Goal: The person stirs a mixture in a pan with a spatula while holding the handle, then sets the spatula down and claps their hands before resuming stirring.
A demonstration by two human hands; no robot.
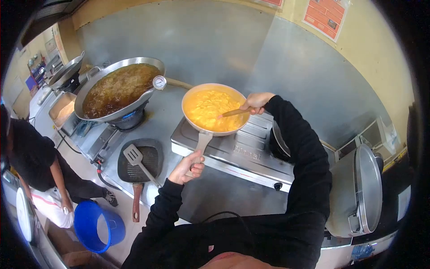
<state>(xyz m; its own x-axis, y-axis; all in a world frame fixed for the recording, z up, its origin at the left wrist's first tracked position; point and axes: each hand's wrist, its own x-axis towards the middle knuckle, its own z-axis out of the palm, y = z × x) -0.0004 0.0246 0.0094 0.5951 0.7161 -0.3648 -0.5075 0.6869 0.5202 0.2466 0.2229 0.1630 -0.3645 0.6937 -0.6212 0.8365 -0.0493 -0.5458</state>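
Observation:
My left hand (187,168) is closed round the pale handle of a frying pan (184,104), which sits over the left side of a silver gas stove (233,154). Yellow scrambled eggs (208,105), soft and partly runny, cover the pan's bottom. From the right, my right hand (257,102) grips the wooden handle of a spatula (236,112). Its pinkish tip dips into the eggs. The stove's control knob shows on its front face.
At left, a large wok (154,62) of bubbling brown oil with a dial thermometer (159,82) stands over a blue flame. Nearer lie a grill pan (154,150) and slotted turner (133,154). A big pot (347,197) stands right. A co-worker (33,148) stands by a blue bucket (116,228).

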